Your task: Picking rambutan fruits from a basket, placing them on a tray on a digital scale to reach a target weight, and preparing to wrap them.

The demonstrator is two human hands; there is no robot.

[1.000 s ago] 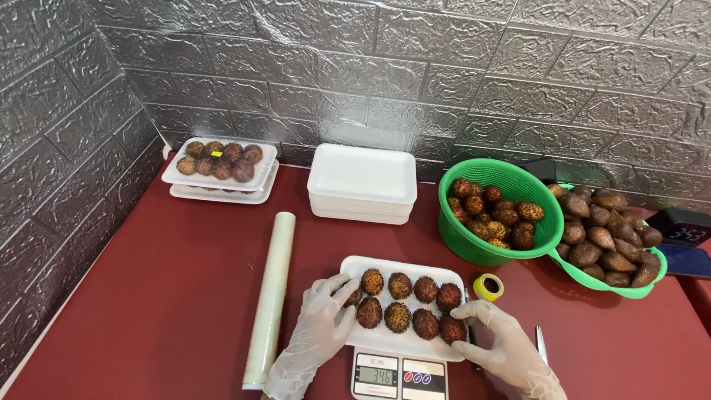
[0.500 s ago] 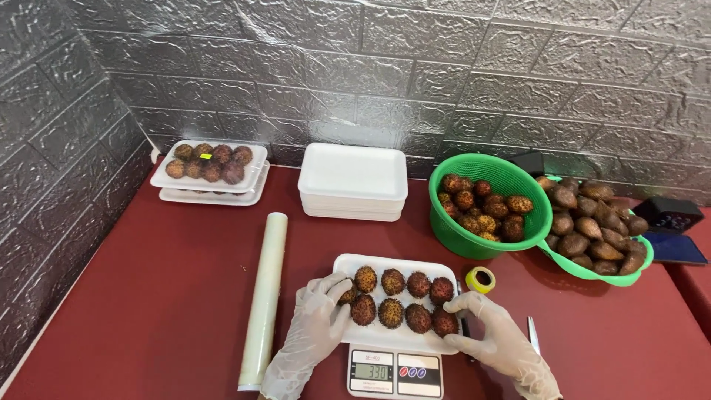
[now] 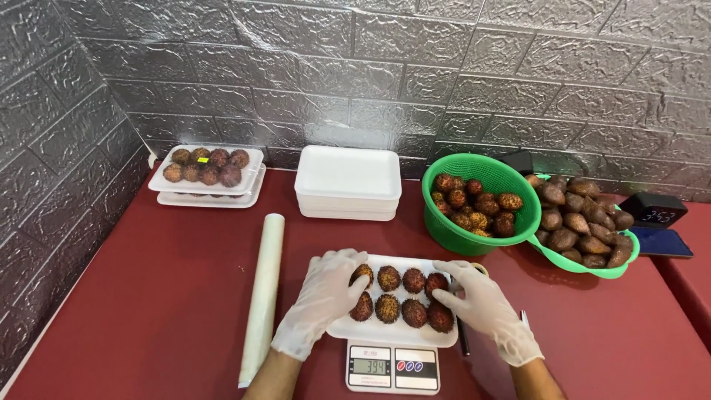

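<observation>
Low in the middle of the frame, a white tray (image 3: 392, 332) sits on a small kitchen scale (image 3: 392, 367). Eight spiky brown-red fruits (image 3: 401, 295) lie on it in two rows. Both hands wear thin see-through gloves. The left hand (image 3: 324, 296) rests on the left end of the tray, with its fingers curled over the fruits there. The right hand (image 3: 481, 304) rests on the right end, with its fingers spread a little and touching the fruits on that side. Neither hand lifts a fruit. Left of the tray lies a roll of clear wrap (image 3: 264, 295) on the red table (image 3: 148, 311). In the upper left is another filled tray (image 3: 207, 169). In the upper middle is a stack of empty white trays (image 3: 348, 181). On the right a green basket (image 3: 474, 200) holds more spiky fruits, and a green bowl (image 3: 585, 237) beside it holds scaly brown fruits.
</observation>
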